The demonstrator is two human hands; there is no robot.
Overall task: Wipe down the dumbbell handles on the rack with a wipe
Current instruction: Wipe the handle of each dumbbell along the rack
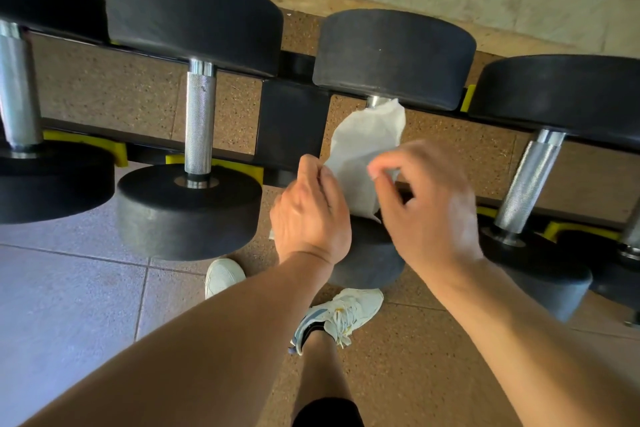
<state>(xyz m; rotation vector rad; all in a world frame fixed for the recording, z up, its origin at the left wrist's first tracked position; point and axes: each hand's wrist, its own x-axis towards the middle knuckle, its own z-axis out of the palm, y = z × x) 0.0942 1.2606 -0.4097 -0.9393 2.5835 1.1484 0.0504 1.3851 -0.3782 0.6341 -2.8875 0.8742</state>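
Head view: a white crumpled paper wipe drapes the middle dumbbell's steel handle, running twelve to six. The left hand pinches its nine o'clock edge; the right hand, equally near, hovers loosely curled, holding nothing.

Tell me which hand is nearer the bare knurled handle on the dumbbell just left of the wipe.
Left. The left hand grips the wipe at its left edge, just right of that handle. The right hand sits farther right, beyond the wipe.
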